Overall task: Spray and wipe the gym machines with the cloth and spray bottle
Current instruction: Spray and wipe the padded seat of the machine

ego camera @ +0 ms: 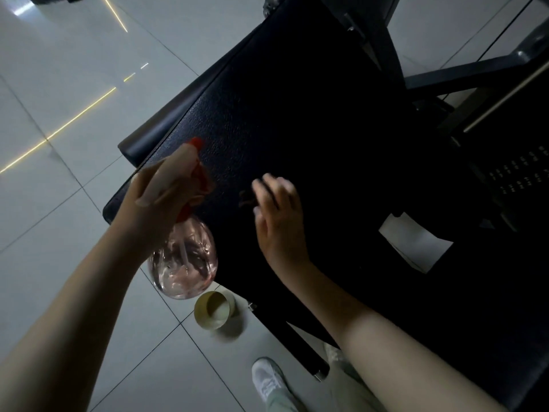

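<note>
The left hand [160, 197] is curled round the spray bottle [184, 260]; the right hand [279, 221], hold unclear, just beside that grip, could be misted.

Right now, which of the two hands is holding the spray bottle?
The left hand: it grips the spray bottle by its red top. The right hand, over the black bench, has no bottle.

Black textured bench pad [297, 114] under both hands. Small dark reddish crumpled item [246, 200] on pad at right hand [279, 221] fingertips, too blurred to identify. White patch [416, 242] right of right hand, on pad or a gap, can't tell. Grey tiled floor [59, 203] beneath left hand [160, 200]. Round yellowish tub [214, 310] on floor between forearms, white shoe [267, 379] below it.
</note>
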`<state>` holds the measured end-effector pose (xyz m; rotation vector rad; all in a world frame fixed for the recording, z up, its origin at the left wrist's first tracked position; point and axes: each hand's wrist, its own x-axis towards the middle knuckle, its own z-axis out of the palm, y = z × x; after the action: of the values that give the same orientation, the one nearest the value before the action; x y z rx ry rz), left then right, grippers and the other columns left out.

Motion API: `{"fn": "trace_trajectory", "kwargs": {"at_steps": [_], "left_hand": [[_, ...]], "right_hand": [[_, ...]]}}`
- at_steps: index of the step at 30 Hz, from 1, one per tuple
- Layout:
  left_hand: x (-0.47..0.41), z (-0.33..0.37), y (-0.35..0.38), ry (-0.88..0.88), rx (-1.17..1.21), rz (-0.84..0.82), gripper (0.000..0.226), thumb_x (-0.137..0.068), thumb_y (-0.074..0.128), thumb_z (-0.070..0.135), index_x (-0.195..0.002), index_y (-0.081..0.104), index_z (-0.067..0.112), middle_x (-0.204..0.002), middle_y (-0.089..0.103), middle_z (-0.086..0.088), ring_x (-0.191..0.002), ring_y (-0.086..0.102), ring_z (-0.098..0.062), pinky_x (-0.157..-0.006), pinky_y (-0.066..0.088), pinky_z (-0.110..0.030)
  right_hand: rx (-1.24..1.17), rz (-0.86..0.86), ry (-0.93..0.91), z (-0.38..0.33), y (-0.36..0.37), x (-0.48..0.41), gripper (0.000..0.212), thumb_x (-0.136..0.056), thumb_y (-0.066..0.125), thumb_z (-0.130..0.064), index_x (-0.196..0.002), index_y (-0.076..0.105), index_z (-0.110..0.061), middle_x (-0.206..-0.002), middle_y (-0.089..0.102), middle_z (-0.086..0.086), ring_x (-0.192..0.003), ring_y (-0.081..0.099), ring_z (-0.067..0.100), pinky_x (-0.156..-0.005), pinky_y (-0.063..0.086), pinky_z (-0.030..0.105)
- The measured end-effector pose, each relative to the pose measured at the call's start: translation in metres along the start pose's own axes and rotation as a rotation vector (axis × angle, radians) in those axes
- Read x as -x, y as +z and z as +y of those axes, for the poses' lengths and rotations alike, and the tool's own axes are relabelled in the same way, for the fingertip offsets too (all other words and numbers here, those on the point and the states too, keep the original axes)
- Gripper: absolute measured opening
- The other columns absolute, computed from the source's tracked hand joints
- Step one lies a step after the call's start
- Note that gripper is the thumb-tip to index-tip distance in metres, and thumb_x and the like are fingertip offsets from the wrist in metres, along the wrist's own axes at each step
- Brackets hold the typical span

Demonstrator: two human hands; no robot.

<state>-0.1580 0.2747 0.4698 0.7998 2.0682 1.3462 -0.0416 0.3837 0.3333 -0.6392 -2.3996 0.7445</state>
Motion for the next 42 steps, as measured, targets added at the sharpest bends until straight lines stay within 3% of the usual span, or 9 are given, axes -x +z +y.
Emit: {"fn": "trace_trajectory", "kwargs": {"at_steps": [7, 10, 14, 18, 22, 25, 30, 38, 42], "left_hand": [[-0.002, 0.002, 0.011, -0.001, -0.069, 0.067, 0.035, -0.076, 0.052, 0.054, -0.081, 0.063, 0.022, -0.084, 0.066, -0.018, -0.071, 0.058, -0.041, -0.066, 0.051, -0.040], [0.000, 0.000, 0.014, 0.014, -0.060, 0.104, 0.048, -0.072, 0.048, 0.058, -0.083, 0.062, 0.013, -0.081, 0.064, -0.019, -0.065, 0.055, -0.034, -0.055, 0.045, -0.023], [0.002, 0.002, 0.020, 0.117, -0.181, 0.099, 0.062, -0.077, 0.043, 0.057, -0.095, 0.061, 0.001, -0.080, 0.060, -0.016, -0.066, 0.055, -0.033, -0.057, 0.046, -0.031], [0.000, -0.002, 0.022, 0.073, -0.138, 0.137, 0.062, -0.077, 0.046, 0.058, -0.085, 0.058, -0.002, -0.084, 0.058, -0.031, -0.073, 0.056, -0.048, -0.066, 0.050, -0.053], [0.000, 0.000, 0.024, 0.044, -0.125, 0.177, 0.063, -0.075, 0.048, 0.060, -0.082, 0.058, -0.002, -0.083, 0.057, -0.031, -0.060, 0.049, -0.028, -0.059, 0.042, -0.035], [0.000, 0.002, 0.026, 0.075, -0.174, 0.171, 0.048, -0.078, 0.045, 0.056, -0.078, 0.054, 0.008, -0.077, 0.054, -0.028, -0.058, 0.048, -0.033, -0.055, 0.042, -0.042], [0.000, 0.006, 0.028, 0.078, -0.225, 0.162, 0.025, -0.076, 0.044, 0.054, -0.084, 0.055, 0.032, -0.080, 0.057, -0.027, -0.070, 0.054, -0.044, -0.057, 0.046, -0.042], [-0.005, 0.002, 0.034, 0.014, -0.135, 0.155, 0.067, -0.074, 0.051, 0.064, -0.077, 0.054, -0.003, -0.072, 0.054, -0.031, -0.063, 0.049, -0.049, -0.056, 0.046, -0.056], [-0.007, 0.000, 0.033, -0.016, -0.083, 0.131, 0.080, -0.070, 0.051, 0.081, -0.073, 0.052, 0.001, -0.068, 0.051, -0.029, -0.058, 0.045, -0.047, -0.053, 0.041, -0.050]], "right_hand": [[0.110, -0.324, -0.599, 0.052, -0.033, 0.032, 0.029, -0.085, 0.055, -0.020, -0.112, 0.066, -0.015, -0.124, 0.061, 0.008, -0.121, 0.046, 0.027, -0.093, 0.048, 0.044], [0.142, -0.228, -0.495, 0.059, -0.039, 0.015, 0.032, -0.082, 0.052, -0.016, -0.110, 0.065, -0.015, -0.120, 0.062, 0.009, -0.118, 0.047, 0.026, -0.093, 0.048, 0.043], [0.024, 0.006, 0.000, 0.009, -0.008, 0.014, 0.035, -0.082, 0.053, -0.009, -0.116, 0.064, -0.012, -0.123, 0.057, 0.011, -0.115, 0.047, 0.029, -0.099, 0.040, 0.041], [0.035, -0.085, -0.279, 0.014, -0.011, 0.032, 0.032, -0.086, 0.052, -0.020, -0.118, 0.054, -0.017, -0.125, 0.050, 0.003, -0.118, 0.044, 0.025, -0.095, 0.044, 0.042], [0.159, -0.161, -0.536, 0.069, -0.040, 0.014, 0.031, -0.084, 0.052, -0.021, -0.114, 0.052, -0.020, -0.117, 0.060, 0.005, -0.114, 0.048, 0.025, -0.089, 0.049, 0.042], [0.226, -0.084, -0.378, 0.093, -0.049, -0.014, 0.037, -0.085, 0.048, -0.018, -0.121, 0.051, -0.019, -0.123, 0.049, 0.005, -0.114, 0.045, 0.028, -0.090, 0.050, 0.044], [0.135, 0.143, 0.270, 0.034, -0.016, -0.036, 0.044, -0.083, 0.041, -0.014, -0.123, 0.058, -0.006, -0.127, 0.055, 0.017, -0.116, 0.044, 0.031, -0.096, 0.043, 0.045], [0.235, -0.210, -0.467, 0.059, -0.039, 0.032, 0.040, -0.088, 0.049, -0.028, -0.125, 0.057, -0.014, -0.126, 0.058, 0.007, -0.117, 0.047, 0.025, -0.094, 0.046, 0.038], [0.297, -0.142, -0.433, 0.099, -0.056, 0.004, 0.043, -0.085, 0.048, -0.023, -0.126, 0.050, -0.014, -0.123, 0.060, 0.010, -0.116, 0.045, 0.027, -0.090, 0.051, 0.040]]}}
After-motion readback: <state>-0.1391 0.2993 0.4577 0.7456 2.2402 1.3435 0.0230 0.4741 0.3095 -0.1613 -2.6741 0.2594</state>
